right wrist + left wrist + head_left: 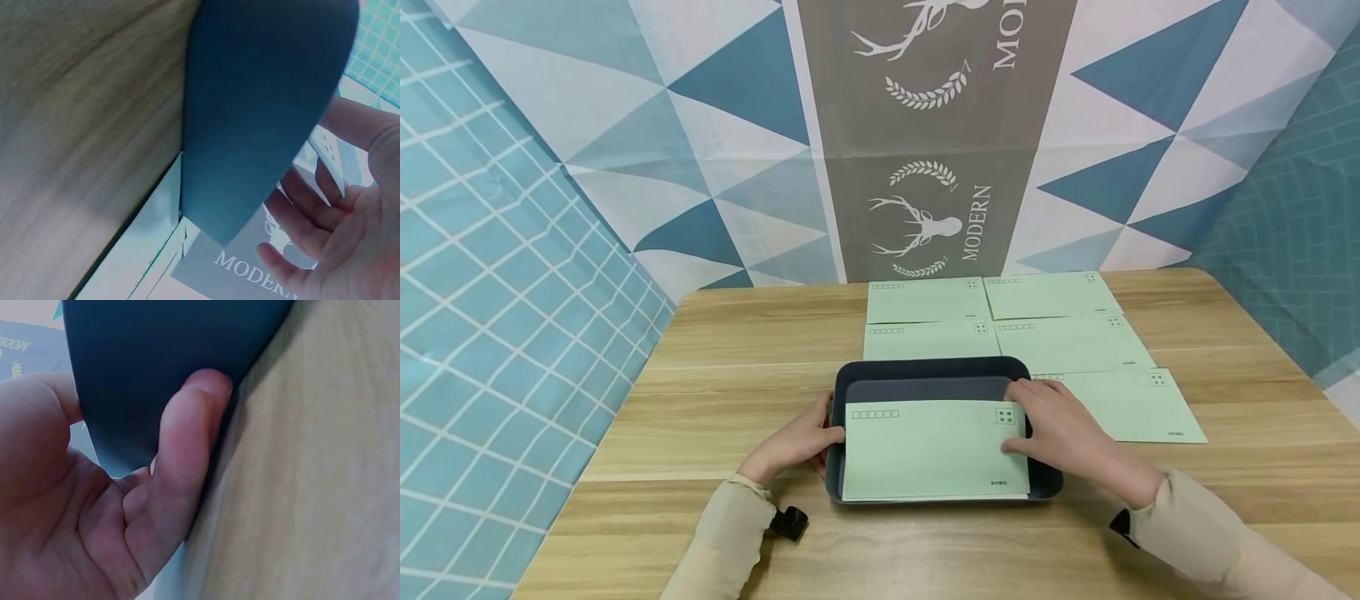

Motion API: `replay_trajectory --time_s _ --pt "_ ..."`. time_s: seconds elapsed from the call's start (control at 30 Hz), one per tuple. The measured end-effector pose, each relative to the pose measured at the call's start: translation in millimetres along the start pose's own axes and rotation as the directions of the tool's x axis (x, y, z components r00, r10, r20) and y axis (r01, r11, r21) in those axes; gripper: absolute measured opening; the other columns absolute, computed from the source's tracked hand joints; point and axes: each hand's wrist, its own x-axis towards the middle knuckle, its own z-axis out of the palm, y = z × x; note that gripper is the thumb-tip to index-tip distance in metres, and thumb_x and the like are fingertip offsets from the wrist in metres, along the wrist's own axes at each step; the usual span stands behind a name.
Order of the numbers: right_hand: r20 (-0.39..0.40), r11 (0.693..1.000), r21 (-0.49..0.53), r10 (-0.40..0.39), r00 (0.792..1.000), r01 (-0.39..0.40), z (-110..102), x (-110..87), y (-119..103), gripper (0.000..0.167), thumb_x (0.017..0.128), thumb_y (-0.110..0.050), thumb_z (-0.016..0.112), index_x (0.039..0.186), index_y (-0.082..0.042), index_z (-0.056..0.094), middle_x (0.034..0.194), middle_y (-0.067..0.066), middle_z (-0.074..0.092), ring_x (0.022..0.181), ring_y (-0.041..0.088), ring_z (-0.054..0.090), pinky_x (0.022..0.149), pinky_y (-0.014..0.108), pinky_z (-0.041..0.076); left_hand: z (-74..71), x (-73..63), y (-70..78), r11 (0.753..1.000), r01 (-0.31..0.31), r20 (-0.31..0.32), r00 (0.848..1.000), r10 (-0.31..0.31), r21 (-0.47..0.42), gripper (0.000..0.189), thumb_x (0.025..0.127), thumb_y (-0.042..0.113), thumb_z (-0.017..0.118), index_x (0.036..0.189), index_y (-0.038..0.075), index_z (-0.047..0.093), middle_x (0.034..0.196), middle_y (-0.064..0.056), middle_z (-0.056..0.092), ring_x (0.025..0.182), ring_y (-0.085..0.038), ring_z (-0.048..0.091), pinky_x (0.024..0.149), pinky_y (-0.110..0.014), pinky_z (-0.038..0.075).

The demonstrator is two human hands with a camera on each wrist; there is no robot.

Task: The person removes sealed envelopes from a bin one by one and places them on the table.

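Note:
A dark blue rectangular tray [925, 368] stands on the table, with a pale green envelope [934, 454] lying in its front part. At the tray's left wall, my left hand [797, 436] grips it, thumb at the rim and fingers along the outside; the left wrist view shows the curled fingers against the dark wall [125, 356]. My right hand [1063, 429] reaches over the tray's right side and pinches the envelope's right edge. In the right wrist view, an envelope corner [330, 156] shows between the thumb and fingers. Anything under the top envelope is mostly hidden.
Behind and right of the tray, several pale green envelopes lie in two columns on the wooden table [715, 367], including a right-hand one [1120, 408] partly behind the tray. A patterned cloth wall [917, 133] rises at the table's back edge.

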Motion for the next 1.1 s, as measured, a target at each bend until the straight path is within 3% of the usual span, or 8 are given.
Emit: replay_trajectory --time_s 0.13,0.27,0.33,0.67,0.87,0.97,1.1 --pt "0.009 0.999 0.042 0.012 1.000 -0.012 -4.8 -2.3 -2.2 0.040 0.061 -0.030 0.082 0.085 -0.013 0.056 0.077 -0.008 0.051 0.075 0.014 0.054 0.083 0.043 0.045 -0.6 6.8 -12.2 1.000 0.001 -0.009 1.000 -0.001 0.002 0.067 0.088 0.018 0.052 0.140 0.003 0.014 0.072 -0.015 0.059 0.046 -0.020 0.056 0.045 -0.040 0.052" --pt "0.030 0.994 0.100 0.028 0.999 -0.030 -9.2 -4.6 -3.2 0.032 0.063 -0.028 0.081 0.081 -0.016 0.057 0.073 -0.011 0.049 0.063 0.006 0.046 0.066 0.030 0.046 -0.9 7.8 -13.7 1.000 0.001 -0.011 1.000 -0.001 -0.003 0.068 0.088 0.025 0.055 0.140 0.005 0.015 0.074 -0.016 0.057 0.045 -0.020 0.056 0.043 -0.039 0.052" --pt "0.038 0.992 0.117 0.038 0.999 -0.042 -10.9 -5.8 -3.2 0.031 0.064 -0.028 0.080 0.082 -0.015 0.059 0.076 -0.010 0.053 0.065 0.006 0.049 0.062 0.027 0.046 -1.1 7.6 -13.4 1.000 -0.001 -0.011 1.000 0.001 -0.005 0.069 0.088 0.026 0.055 0.140 0.005 0.015 0.074 -0.016 0.057 0.044 -0.020 0.055 0.043 -0.039 0.052" --pt "0.069 0.988 0.142 0.056 0.996 -0.066 -13.4 -14.3 -2.0 0.045 0.067 -0.033 0.077 0.097 -0.002 0.065 0.091 0.003 0.065 0.080 0.018 0.061 0.066 0.033 0.050 -1.8 6.8 -12.3 1.000 -0.014 -0.002 1.000 0.014 0.005 0.065 0.087 0.017 0.051 0.139 0.003 0.015 0.068 -0.014 0.059 0.045 -0.019 0.057 0.044 -0.039 0.052" --pt "0.037 0.969 0.241 0.055 0.998 -0.063 -12.0 -16.9 -0.5 0.022 0.069 -0.030 0.077 0.079 -0.018 0.061 0.075 -0.012 0.060 0.066 0.003 0.052 0.060 0.023 0.046 -2.2 6.9 -12.5 1.000 -0.002 -0.005 1.000 0.002 -0.001 0.067 0.089 0.027 0.055 0.139 0.005 0.016 0.070 -0.015 0.058 0.045 -0.019 0.056 0.044 -0.039 0.052" --pt "0.035 0.953 0.292 0.073 0.997 -0.080 -11.3 -18.7 -0.6 0.019 0.071 -0.030 0.075 0.074 -0.025 0.057 0.072 -0.016 0.058 0.058 -0.001 0.043 0.059 0.020 0.042 -1.9 7.0 -13.5 1.000 -0.004 0.000 1.000 0.004 0.003 0.066 0.088 0.025 0.055 0.138 0.004 0.016 0.073 -0.015 0.058 0.045 -0.019 0.057 0.044 -0.038 0.052" --pt "-0.005 0.936 0.344 0.083 0.997 -0.077 -11.8 -21.4 -1.9 0.014 0.075 -0.030 0.072 0.077 -0.029 0.059 0.079 -0.018 0.061 0.069 0.001 0.054 0.066 0.024 0.048 -2.0 6.6 -13.8 1.000 -0.008 0.002 1.000 0.008 0.000 0.065 0.086 0.015 0.053 0.138 0.004 0.016 0.080 -0.016 0.059 0.046 -0.019 0.057 0.044 -0.037 0.052"
